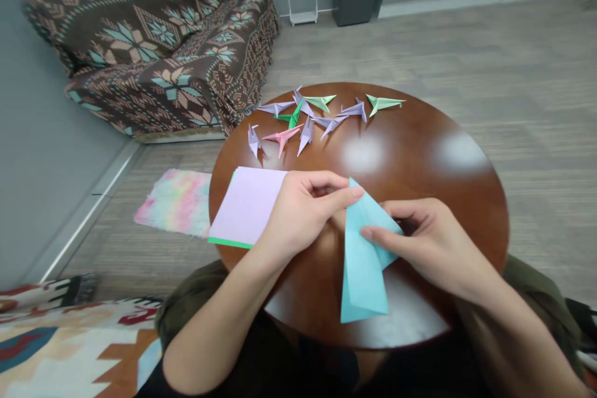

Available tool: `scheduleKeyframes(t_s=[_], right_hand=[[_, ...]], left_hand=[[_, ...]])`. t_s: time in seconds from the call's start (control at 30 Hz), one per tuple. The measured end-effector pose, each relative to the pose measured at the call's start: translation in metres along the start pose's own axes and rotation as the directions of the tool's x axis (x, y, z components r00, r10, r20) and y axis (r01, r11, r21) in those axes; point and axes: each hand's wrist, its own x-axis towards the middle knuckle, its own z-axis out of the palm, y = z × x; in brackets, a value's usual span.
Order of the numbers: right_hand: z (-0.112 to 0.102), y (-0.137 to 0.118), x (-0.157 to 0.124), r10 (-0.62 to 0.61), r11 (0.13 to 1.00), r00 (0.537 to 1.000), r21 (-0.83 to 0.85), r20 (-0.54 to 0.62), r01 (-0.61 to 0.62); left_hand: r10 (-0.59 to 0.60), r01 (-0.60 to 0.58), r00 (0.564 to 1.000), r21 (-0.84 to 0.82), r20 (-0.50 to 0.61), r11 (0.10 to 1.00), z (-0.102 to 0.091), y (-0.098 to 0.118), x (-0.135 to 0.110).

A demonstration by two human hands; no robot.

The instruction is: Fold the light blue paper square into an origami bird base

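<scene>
A sheet of light blue origami paper (366,273), partly folded, is held between both hands above the near part of the round table. My left hand (310,205) pinches its upper corner between thumb and fingers. On the paper's right side, my right hand (415,236) grips a flap, its thumb on the front and its fingers mostly hidden behind. Creases and a loose lower flap show on the paper. Left of my left hand lies a stack of square paper (252,202), lilac on top with a green edge showing beneath.
Several folded paper figures in lilac, green and pink, one a pink figure (282,137), lie at the far left of the brown round table (420,161). Beyond stands a sofa (186,68) under a patterned cover. A pastel rug (180,202) lies on the floor at left.
</scene>
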Motion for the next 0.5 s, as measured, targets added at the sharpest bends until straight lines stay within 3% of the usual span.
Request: scheduleKeyframes(t_s=[0.23, 0.37, 0.5], right_hand=[[0.0, 0.0, -0.001, 0.053, 0.998, 0.996, 0.016, 0.075, -0.054], [-0.002, 0.001, 0.002, 0.003, 1.0, 1.0, 0.021, 0.004, -0.003], [-0.002, 0.001, 0.004, -0.019, 1.0, 1.0, 0.006, 0.006, 0.019]], left_hand=[[0.099, -0.097, 0.985, 0.022, -0.142, 0.995, -0.014, 0.001, 0.008], [-0.077, 0.074, 0.995, 0.068, 0.055, 0.995, -0.006, 0.006, 0.002], [-0.146, 0.143, 0.985, 0.046, 0.095, 0.989, 0.004, 0.005, -0.001]])
